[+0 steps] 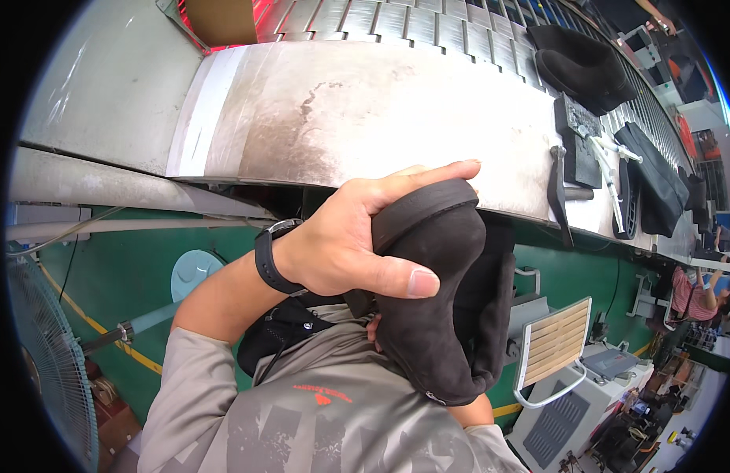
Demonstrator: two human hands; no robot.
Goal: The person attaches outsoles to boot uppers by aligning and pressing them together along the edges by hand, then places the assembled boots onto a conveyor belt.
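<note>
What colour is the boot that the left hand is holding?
The boot in the left hand is black, with a soft suede-like surface; the head view shows it.

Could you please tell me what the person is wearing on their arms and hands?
Both hands are bare, without gloves. The left hand has a black wristwatch with a dark band at the wrist. A short grey sleeve covers the upper arm. The right hand is mostly hidden.

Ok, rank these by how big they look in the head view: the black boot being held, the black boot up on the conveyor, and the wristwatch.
1. Held black boot, largest, though nearness to the camera inflates it.
2. Black boot on the conveyor, farther off, so possibly similar in true size.
3. Wristwatch, smallest, on the left hand.
</note>
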